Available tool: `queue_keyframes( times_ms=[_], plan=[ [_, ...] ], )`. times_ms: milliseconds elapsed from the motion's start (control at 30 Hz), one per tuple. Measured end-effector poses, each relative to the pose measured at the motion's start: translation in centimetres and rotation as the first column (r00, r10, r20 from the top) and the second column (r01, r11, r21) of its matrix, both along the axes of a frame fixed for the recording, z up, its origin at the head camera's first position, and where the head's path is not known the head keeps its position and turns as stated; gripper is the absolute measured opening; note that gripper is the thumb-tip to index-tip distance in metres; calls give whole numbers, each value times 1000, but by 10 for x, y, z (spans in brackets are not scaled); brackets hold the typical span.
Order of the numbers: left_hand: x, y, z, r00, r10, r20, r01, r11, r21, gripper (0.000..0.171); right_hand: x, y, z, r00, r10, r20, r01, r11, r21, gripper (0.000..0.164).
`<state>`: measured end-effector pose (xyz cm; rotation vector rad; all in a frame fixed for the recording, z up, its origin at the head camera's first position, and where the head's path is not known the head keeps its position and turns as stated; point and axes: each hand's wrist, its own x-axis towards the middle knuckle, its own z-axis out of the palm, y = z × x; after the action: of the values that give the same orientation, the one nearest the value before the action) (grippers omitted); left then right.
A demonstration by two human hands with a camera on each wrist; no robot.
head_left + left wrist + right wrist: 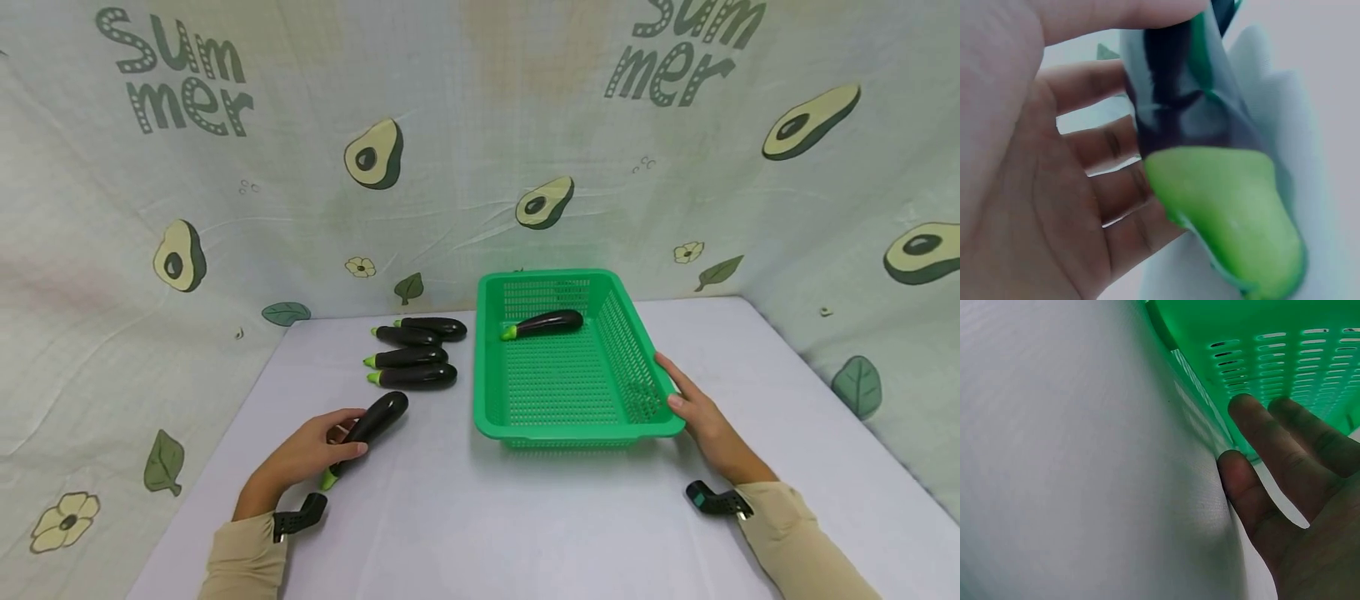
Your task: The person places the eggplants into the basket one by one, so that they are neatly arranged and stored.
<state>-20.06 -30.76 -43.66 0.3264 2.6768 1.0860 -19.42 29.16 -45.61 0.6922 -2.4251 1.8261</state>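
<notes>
My left hand (318, 446) grips a dark purple eggplant (378, 417) over the table, left of the basket. In the left wrist view the eggplant's green cap (1222, 206) points toward the wrist, with the thumb across the dark body and the fingers behind it. My right hand (705, 417) holds the right side of the green plastic basket (491, 358), thumb at the rim. In the right wrist view, extended fingers (1285, 450) lie against the basket's slotted outer wall. One eggplant (551, 323) lies inside the basket, near its back.
Several more eggplants (416, 377) lie in a loose column at the back left of the white-covered table (450, 525). Behind it hangs a cloth (442, 100) printed with avocados and leaves. Wrist cameras (300, 517) are strapped over both beige sleeves.
</notes>
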Motion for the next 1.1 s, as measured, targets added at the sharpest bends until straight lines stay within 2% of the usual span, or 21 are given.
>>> queue_keyframes(
  times_ms=[100,267,400,467,633,800,1100],
  plan=[
    [-3,3,-2,1000,17,-14,-17,1000,-2,64,1,0,0,1000,-3,-2,3,1000,1,59],
    [-4,9,-1,997,25,-74,-26,1000,-7,62,1,0,1,1000,-7,2,7,1000,-3,59],
    [-6,13,-2,994,30,-103,-26,999,45,62,1,0,2,1000,-20,15,20,1000,9,59],
    [-6,14,-2,996,38,-82,-30,995,98,63,1,0,2,1000,-25,19,24,1000,15,59],
    [-3,17,-1,998,70,6,-69,971,230,64,2,0,2,1000,-15,8,15,1000,9,59],
    [-2,32,4,997,76,-4,-71,952,298,65,3,1,1,1000,-15,5,15,1000,2,58],
    [-13,61,3,996,81,-26,-63,904,422,60,2,-1,1,1000,-9,11,9,1000,3,58]
  ],
)
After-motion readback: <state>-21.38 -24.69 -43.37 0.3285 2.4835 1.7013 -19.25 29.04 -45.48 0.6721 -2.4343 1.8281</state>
